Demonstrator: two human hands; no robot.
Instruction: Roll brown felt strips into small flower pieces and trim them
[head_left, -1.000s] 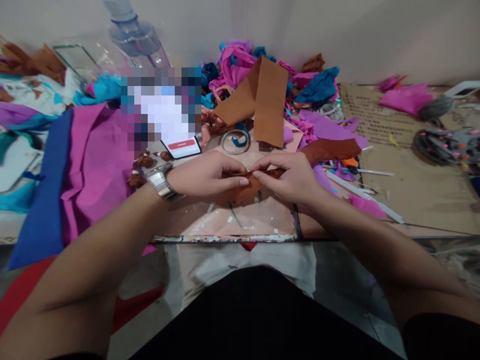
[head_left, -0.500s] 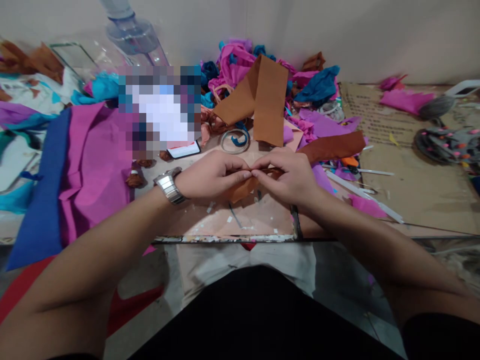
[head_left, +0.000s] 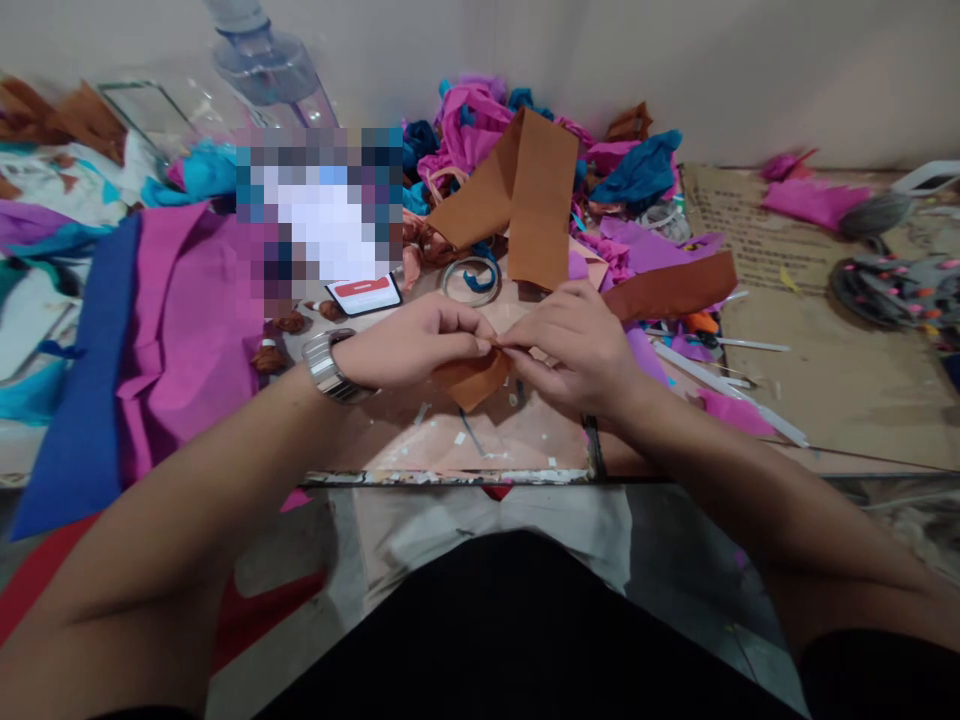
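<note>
1. Work board (head_left: pixel 480 445): pale, lies at the table's near edge beneath both hands.
2. Left hand (head_left: pixel 409 345) and right hand (head_left: pixel 574 345): fingertips pressed together, pinching the brown paper piece (head_left: pixel 471 378) between them.
3. Brown paper piece: held just above the board; its free corner points down toward the person. Long axis cannot be told.

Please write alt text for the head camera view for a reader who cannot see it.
Two hands, left hand and right hand, pinch a small brown paper piece between them above a worktable. Pink, blue and brown paper scraps lie behind.
</note>
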